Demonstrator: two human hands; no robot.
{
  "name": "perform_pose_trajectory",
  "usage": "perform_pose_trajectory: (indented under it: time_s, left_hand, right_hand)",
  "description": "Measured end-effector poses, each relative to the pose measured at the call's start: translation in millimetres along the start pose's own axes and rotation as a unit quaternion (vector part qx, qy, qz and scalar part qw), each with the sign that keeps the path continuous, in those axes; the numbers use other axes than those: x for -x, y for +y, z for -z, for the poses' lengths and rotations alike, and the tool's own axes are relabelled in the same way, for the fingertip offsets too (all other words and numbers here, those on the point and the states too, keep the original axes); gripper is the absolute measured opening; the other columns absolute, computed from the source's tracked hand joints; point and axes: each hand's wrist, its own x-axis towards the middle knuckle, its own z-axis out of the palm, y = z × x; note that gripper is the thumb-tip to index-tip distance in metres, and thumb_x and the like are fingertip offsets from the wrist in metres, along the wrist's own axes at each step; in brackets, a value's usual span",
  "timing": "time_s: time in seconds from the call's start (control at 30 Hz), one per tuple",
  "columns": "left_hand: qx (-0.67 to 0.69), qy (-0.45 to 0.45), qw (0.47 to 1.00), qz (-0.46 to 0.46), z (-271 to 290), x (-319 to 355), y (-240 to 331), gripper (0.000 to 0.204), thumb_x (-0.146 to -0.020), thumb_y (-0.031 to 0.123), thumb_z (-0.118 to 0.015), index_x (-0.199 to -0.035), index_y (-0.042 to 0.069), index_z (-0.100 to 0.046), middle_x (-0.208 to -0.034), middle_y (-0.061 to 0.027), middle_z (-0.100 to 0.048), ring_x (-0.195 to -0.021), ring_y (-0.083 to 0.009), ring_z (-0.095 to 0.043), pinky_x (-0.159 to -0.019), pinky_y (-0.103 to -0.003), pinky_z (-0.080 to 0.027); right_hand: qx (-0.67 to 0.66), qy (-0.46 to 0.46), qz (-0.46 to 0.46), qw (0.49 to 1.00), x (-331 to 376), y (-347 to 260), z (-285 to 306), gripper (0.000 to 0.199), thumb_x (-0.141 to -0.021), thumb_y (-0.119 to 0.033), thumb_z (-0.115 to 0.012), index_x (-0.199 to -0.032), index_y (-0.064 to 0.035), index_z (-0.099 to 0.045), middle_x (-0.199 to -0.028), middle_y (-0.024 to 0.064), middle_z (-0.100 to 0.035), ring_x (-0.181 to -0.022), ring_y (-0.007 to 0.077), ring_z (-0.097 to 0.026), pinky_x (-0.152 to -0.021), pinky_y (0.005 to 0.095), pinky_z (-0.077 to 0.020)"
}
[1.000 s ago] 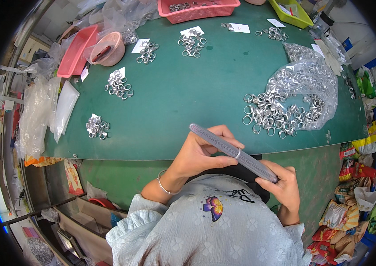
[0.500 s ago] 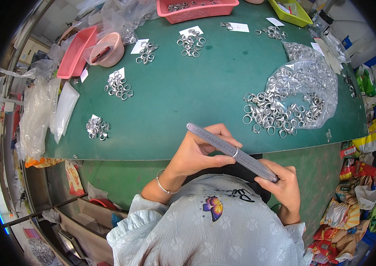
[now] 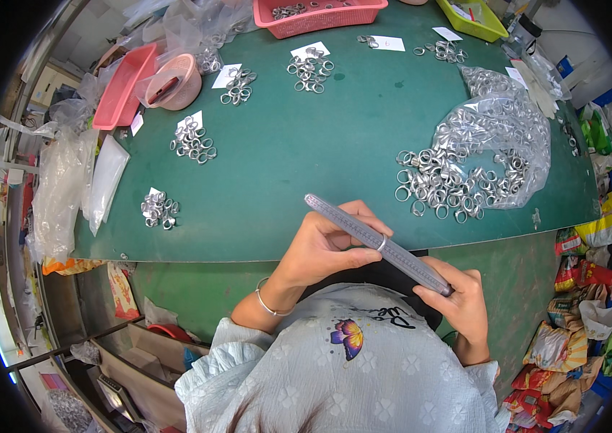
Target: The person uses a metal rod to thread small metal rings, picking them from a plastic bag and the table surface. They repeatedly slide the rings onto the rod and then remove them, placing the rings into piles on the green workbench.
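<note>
I hold a long grey tapered sizing stick slanted from upper left to lower right over the near edge of the green table. My right hand is shut on its thick lower end. My left hand pinches a silver ring that sits around the stick near its middle. A big heap of silver rings spills from a clear plastic bag just beyond the stick, to the right.
Small ring piles with white labels lie across the table. A pink basket, red tray, red bin and yellow bin line the far side. Plastic bags hang at left.
The stick and both hands have shifted slightly; the left hand's fingers have worked the ring along the stick. Nothing on the table has moved.
</note>
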Motion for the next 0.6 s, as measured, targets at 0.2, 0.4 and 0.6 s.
perform_pose_trajectory:
  time_s: [0.2,0.4,0.6]
  left_hand:
    - [0.001,0.007,1.0,0.001,-0.4,0.4,0.5,0.023,-0.075,-0.006,-0.064,-0.098,-0.006,-0.061,-0.098,-0.0093,-0.054,-0.093,-0.018,-0.057,-0.084,-0.03,-0.049]
    - [0.008,0.04,0.999,0.008,-6.2,3.5,1.0,0.022,-0.076,-0.006,-0.063,-0.098,-0.008,-0.061,-0.098,-0.0095,-0.054,-0.09,-0.0167,-0.057,-0.082,-0.027,-0.048]
    - [0.019,0.038,0.999,-0.025,-4.0,4.2,-5.2,0.021,-0.077,-0.003,-0.064,-0.097,-0.008,-0.061,-0.097,-0.0094,-0.055,-0.089,-0.0158,-0.056,-0.079,-0.027,-0.047]
  right_hand:
    - [0.006,0.005,0.002,1.0,1.1,1.3,0.4,0.034,-0.069,-0.007,-0.072,-0.1,0.002,-0.062,-0.068,0.0127,-0.061,-0.052,0.0133,-0.056,-0.05,0.0257,-0.0446]
    - [0.02,0.017,0.005,1.0,1.2,-0.7,1.0,0.035,-0.069,-0.008,-0.073,-0.1,0.0014,-0.062,-0.07,0.0142,-0.062,-0.054,0.0146,-0.059,-0.051,0.0265,-0.0456]
    - [0.023,0.012,0.021,0.999,0.6,1.7,0.6,0.034,-0.069,-0.008,-0.073,-0.1,0.0017,-0.062,-0.072,0.0139,-0.062,-0.054,0.0138,-0.058,-0.051,0.0259,-0.0453]
